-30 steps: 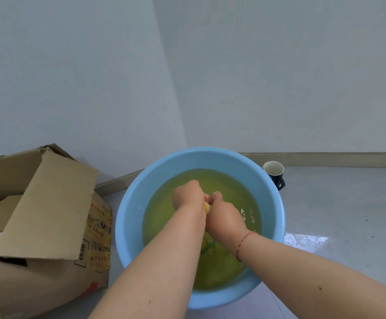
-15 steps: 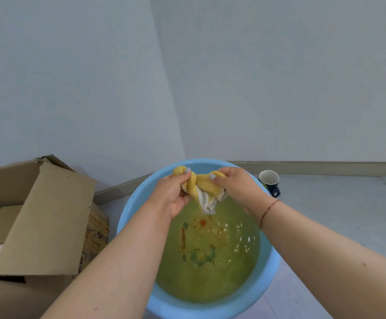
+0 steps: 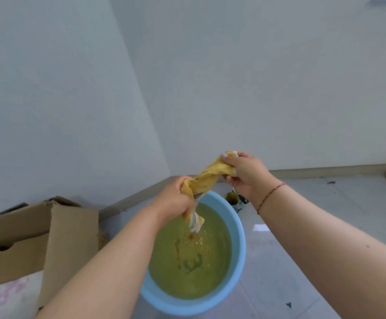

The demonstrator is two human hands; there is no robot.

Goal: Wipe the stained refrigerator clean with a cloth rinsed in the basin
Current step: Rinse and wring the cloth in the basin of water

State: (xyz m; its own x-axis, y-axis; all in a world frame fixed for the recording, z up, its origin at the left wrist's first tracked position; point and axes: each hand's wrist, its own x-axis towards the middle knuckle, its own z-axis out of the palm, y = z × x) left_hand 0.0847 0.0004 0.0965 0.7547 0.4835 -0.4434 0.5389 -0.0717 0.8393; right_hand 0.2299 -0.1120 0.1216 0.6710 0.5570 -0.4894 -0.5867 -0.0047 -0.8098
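A twisted yellow cloth [image 3: 207, 177] with a pale striped end stretches between both hands above the blue basin [image 3: 239, 254], which holds murky yellow-green water with orange and green specks. My left hand [image 3: 176, 200] grips the lower part of the cloth just over the water, and the wet tail hangs below it. My right hand [image 3: 242, 170] grips the upper end, higher and to the right, over the basin's far rim. The refrigerator is not in view.
An open cardboard box [image 3: 38, 233] stands on the floor left of the basin. A dark cup [image 3: 233, 199] sits behind the basin near the wall's skirting. Grey floor tiles spread out to the right, with small dark specks.
Both hands lifted the cloth out of the water and wrung it. Since half a second ago, my right hand has risen and pulled away, stretching the twisted cloth. The view has tilted.
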